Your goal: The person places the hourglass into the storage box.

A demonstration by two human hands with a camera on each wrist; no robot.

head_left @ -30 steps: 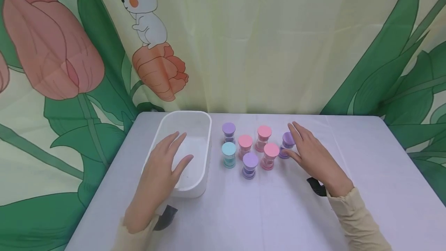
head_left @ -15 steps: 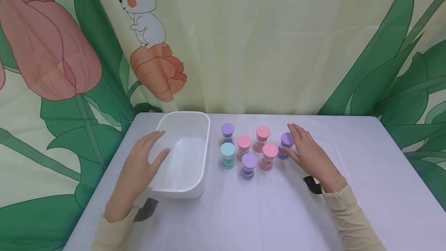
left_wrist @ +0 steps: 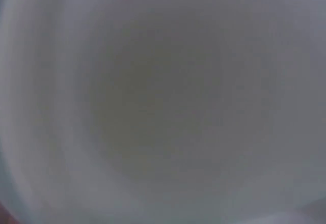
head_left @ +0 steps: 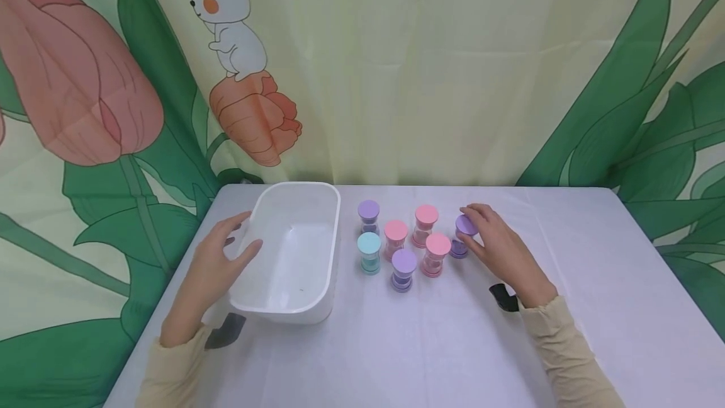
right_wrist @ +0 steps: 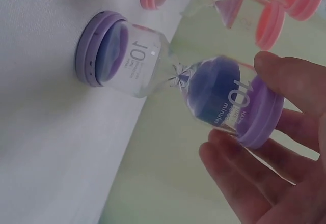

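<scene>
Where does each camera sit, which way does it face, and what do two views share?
Head: on the head, facing forward and down at white tub and hourglasses; left hand, right hand, sleeves show.
Left wrist: on that wrist, facing a blurred pale surface; no hand recognizable.
Right wrist: on that wrist, facing the purple hourglass; thumb and fingers show.
Shared by head and right wrist: the right hand and that hourglass.

Passable at three o'clock from the right hand, over bare tablecloth, and at six from the front purple hourglass. Blocked at eight from the rightmost purple hourglass by a pink hourglass. Narrowed to a strip at nine from the teal hourglass by the white tub. Enterable from above, into the tub; hindered at its nine by the left hand. Bounded at twelve by the curtain.
</scene>
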